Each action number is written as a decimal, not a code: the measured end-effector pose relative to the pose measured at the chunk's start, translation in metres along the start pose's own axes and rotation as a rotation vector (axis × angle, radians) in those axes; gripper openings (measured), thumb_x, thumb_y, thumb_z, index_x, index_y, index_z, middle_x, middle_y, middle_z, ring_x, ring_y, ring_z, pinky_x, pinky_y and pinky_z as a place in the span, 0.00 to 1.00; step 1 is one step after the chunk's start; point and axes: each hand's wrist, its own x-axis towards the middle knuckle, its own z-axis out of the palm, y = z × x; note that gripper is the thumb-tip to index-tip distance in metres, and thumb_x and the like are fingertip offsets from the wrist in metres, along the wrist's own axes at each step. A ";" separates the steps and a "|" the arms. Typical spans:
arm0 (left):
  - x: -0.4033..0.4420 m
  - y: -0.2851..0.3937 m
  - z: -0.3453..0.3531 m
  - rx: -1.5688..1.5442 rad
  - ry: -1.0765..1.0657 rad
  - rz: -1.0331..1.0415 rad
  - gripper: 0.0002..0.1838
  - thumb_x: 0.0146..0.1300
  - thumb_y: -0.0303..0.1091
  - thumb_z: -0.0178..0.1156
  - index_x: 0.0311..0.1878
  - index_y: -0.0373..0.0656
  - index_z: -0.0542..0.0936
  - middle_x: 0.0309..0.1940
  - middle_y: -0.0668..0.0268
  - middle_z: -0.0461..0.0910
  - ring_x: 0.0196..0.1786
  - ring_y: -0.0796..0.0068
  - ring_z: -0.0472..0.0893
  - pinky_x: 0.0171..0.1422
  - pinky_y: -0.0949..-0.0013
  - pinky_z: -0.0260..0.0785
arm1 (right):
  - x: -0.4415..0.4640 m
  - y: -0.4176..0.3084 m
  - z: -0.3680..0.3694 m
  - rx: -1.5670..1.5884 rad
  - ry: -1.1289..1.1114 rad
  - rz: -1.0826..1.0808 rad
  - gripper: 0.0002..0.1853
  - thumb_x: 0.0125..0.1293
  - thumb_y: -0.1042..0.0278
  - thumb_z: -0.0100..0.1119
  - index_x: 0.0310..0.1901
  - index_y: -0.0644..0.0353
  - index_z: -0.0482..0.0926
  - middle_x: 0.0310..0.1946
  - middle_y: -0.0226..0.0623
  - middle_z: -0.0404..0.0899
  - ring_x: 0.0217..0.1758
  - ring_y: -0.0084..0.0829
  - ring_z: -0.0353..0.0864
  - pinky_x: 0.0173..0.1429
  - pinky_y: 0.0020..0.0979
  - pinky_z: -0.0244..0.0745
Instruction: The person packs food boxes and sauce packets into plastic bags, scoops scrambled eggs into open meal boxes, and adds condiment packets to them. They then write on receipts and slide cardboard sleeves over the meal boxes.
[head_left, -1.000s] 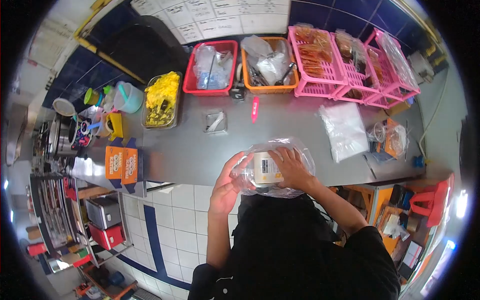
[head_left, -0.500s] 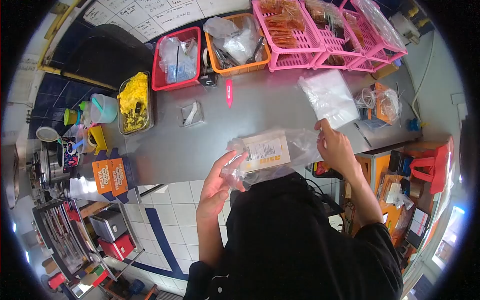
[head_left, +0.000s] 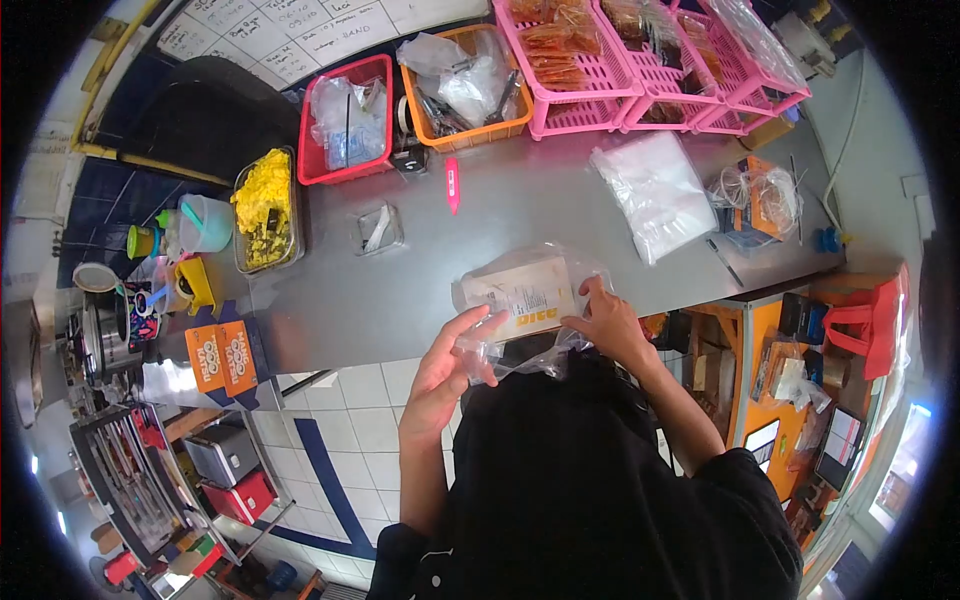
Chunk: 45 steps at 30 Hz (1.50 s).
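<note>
At the near edge of the steel counter, a small cream box [head_left: 535,283] with a printed label and yellow lettering sits inside a clear plastic bag [head_left: 590,268]. My left hand [head_left: 440,375] grips the bag's crumpled film at the box's left near corner. On the other side, my right hand [head_left: 612,325] has its fingers bent around the bag beside the box's right end. Film bunches below the box, between both hands. Exactly where the right fingertips press is partly hidden.
A stack of clear bags [head_left: 655,200] and a black pen [head_left: 724,262] lie to the right. Red [head_left: 310,160] and orange [head_left: 470,135] baskets, pink racks [head_left: 585,105] and a pink marker [head_left: 453,187] stand or lie farther back. A yellow-filled container [head_left: 295,250] and orange cartons [head_left: 222,358] are left.
My right hand has moved left and down, from the bag's stretched right end near the bag stack to beside the box. The bag's right side has drawn in; my left hand stays on it.
</note>
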 end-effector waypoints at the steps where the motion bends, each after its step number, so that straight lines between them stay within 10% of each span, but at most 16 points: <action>1: -0.001 -0.003 -0.001 -0.008 -0.005 -0.027 0.58 0.55 0.66 0.66 0.76 0.32 0.56 0.71 0.36 0.63 0.39 0.74 0.79 0.49 0.70 0.72 | -0.002 0.004 0.000 0.000 -0.005 -0.002 0.28 0.62 0.53 0.70 0.54 0.59 0.67 0.34 0.50 0.83 0.42 0.53 0.84 0.50 0.48 0.75; 8: -0.004 -0.005 -0.008 -0.067 0.072 -0.065 0.39 0.65 0.29 0.64 0.77 0.39 0.57 0.68 0.38 0.68 0.41 0.76 0.79 0.48 0.71 0.73 | -0.016 0.011 -0.040 -0.354 0.315 -0.045 0.10 0.64 0.69 0.59 0.46 0.58 0.78 0.31 0.46 0.85 0.36 0.51 0.85 0.49 0.49 0.76; 10: 0.003 0.002 -0.011 -0.132 0.168 -0.100 0.38 0.64 0.20 0.61 0.77 0.44 0.59 0.66 0.45 0.74 0.44 0.80 0.79 0.51 0.73 0.74 | -0.008 -0.003 -0.076 -0.245 0.236 0.118 0.08 0.67 0.67 0.58 0.44 0.58 0.82 0.30 0.43 0.84 0.36 0.38 0.86 0.46 0.36 0.77; 18: 0.050 0.085 0.004 0.003 -0.049 0.169 0.47 0.63 0.26 0.65 0.80 0.44 0.48 0.71 0.40 0.63 0.57 0.62 0.82 0.63 0.59 0.73 | -0.003 -0.065 -0.135 1.323 0.108 -0.180 0.08 0.77 0.70 0.50 0.41 0.63 0.76 0.32 0.24 0.75 0.30 0.17 0.72 0.46 0.27 0.78; 24: 0.076 0.085 -0.010 0.087 -0.197 -0.030 0.48 0.68 0.35 0.66 0.81 0.48 0.43 0.73 0.41 0.58 0.60 0.63 0.80 0.65 0.60 0.71 | -0.007 -0.034 -0.126 1.158 0.257 -0.142 0.07 0.76 0.70 0.53 0.49 0.63 0.75 0.36 0.27 0.76 0.37 0.17 0.76 0.49 0.26 0.76; 27: 0.106 0.101 -0.047 0.784 0.151 -0.158 0.42 0.76 0.50 0.55 0.80 0.46 0.44 0.46 0.50 0.82 0.47 0.68 0.83 0.56 0.63 0.74 | -0.030 -0.042 -0.134 1.048 0.514 -0.088 0.16 0.75 0.66 0.57 0.60 0.56 0.74 0.50 0.29 0.76 0.53 0.23 0.77 0.59 0.27 0.71; 29: 0.156 0.077 -0.097 0.665 0.253 0.034 0.35 0.74 0.46 0.57 0.77 0.43 0.57 0.34 0.60 0.85 0.39 0.69 0.83 0.51 0.65 0.74 | -0.039 -0.016 -0.129 1.065 0.571 -0.042 0.15 0.74 0.65 0.58 0.59 0.56 0.75 0.50 0.29 0.77 0.53 0.23 0.77 0.59 0.27 0.70; 36: 0.354 0.034 -0.163 1.467 0.170 0.486 0.11 0.63 0.28 0.57 0.47 0.42 0.85 0.42 0.48 0.85 0.46 0.54 0.86 0.52 0.55 0.77 | -0.098 0.021 -0.113 0.990 0.459 0.080 0.13 0.71 0.62 0.63 0.51 0.60 0.77 0.43 0.28 0.77 0.44 0.21 0.74 0.49 0.24 0.68; 45: 0.456 0.009 -0.184 2.332 -0.187 0.184 0.11 0.65 0.32 0.56 0.40 0.51 0.89 0.45 0.64 0.87 0.59 0.65 0.79 0.62 0.57 0.61 | -0.170 0.044 -0.072 1.045 0.714 0.541 0.13 0.70 0.61 0.65 0.51 0.56 0.78 0.42 0.27 0.78 0.43 0.20 0.77 0.51 0.24 0.71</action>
